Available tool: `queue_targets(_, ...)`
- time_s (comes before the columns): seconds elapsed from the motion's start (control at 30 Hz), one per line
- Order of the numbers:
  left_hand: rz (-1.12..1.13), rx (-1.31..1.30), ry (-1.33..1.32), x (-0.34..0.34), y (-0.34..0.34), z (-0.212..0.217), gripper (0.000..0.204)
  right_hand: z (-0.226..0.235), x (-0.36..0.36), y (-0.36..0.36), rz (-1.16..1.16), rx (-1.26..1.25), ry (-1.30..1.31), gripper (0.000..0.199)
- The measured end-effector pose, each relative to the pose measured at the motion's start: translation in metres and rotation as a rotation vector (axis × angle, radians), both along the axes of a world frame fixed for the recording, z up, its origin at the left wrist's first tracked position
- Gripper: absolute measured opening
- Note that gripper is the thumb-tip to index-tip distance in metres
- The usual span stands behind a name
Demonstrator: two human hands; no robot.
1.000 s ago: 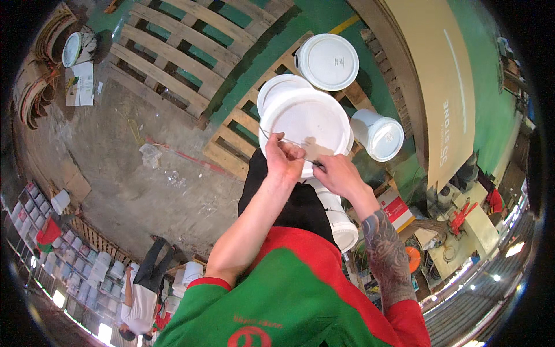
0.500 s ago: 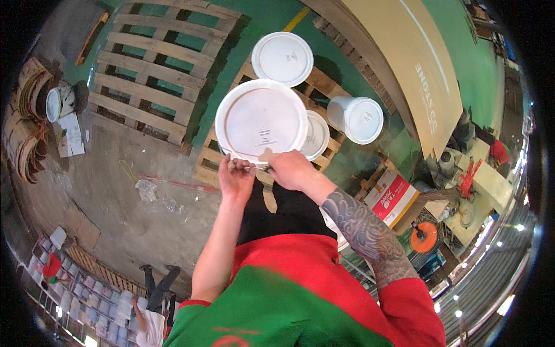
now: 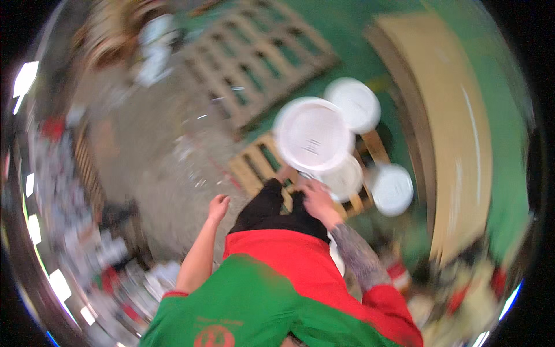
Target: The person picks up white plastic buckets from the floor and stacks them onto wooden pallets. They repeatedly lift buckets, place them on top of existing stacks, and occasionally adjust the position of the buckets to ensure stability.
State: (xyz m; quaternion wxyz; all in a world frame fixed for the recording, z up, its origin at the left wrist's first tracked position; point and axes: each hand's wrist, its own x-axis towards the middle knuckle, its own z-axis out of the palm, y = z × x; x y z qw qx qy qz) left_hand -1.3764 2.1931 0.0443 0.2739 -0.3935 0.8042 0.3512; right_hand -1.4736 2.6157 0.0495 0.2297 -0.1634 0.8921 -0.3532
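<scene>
Picture is pretty smeared with motion blur, so I'm only going on what I can make out. My right hand (image 3: 315, 199) is out in front of me, up at the near rim of a big white lid (image 3: 313, 134), a round flat disc tipped up toward the camera. The fingers look curled onto its lower edge, but the blur is too heavy for me to tell how tight the grip is. My left hand (image 3: 218, 206) has nothing in it; it hangs loose off to the left, fingers gently bent and relaxed, well apart from the lid and over the bare grey floor (image 3: 156, 173).

Just under the lid, touching or nearly so, there's a white bucket (image 3: 346, 178) sitting on a wooden pallet (image 3: 260, 168) right ahead of my legs. Another white bucket (image 3: 392, 189) is to its right on the same pallet, and a third one (image 3: 354, 104) sits farther away, partly tucked behind the lid. A second, empty pallet (image 3: 260, 58) lies farther off to the left on the green floor. A long tan board (image 3: 457, 133) runs along the right side. Left edge is just a blurry mess of clutter I can't sort out.
</scene>
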Motion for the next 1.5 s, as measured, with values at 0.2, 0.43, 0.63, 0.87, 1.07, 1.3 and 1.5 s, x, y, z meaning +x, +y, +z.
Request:
queue_targets(0.2, 0.417, -0.197, 0.073, 0.136, -0.010, 0.038, 0.048, -0.027, -0.040, 0.011, 0.311, 0.412, -0.024, 0.082)
queue_targets(0.43, 0.645, -0.183, 0.012, 0.276, 0.041, 0.015, 0.048, -0.041, -0.051, -0.004, 0.535, 0.637, -0.044, 0.085)
queue_targets(0.63, 0.824, 0.097, -0.246, 0.391, 0.066, -0.030, 0.049, -0.030, -0.078, -0.045, 0.542, 0.747, -0.206, 0.060)
queue_targets(0.87, 0.937, 0.101, -0.096, 0.460, 0.032, -0.057, 0.044, -0.077, -0.056, -0.150, 0.436, 0.283, -0.003, 0.041)
queue_targets(1.07, 1.035, 0.030, 0.136, 0.445, -0.055, -0.035, 0.049, -0.089, -0.001, -0.287, 0.737, 0.243, 0.038, 0.044)
queue_targets(1.3, 1.274, -0.102, 0.375, 0.488, -0.058, -0.042, 0.050, -0.119, 0.021, -0.397, 0.877, 0.429, 0.042, 0.039)
queue_targets(1.5, 1.339, -0.028, 0.017, 0.548, 0.050, -0.071, 0.054, -0.104, 0.019, -0.470, 1.051, 0.463, 0.107, 0.039)
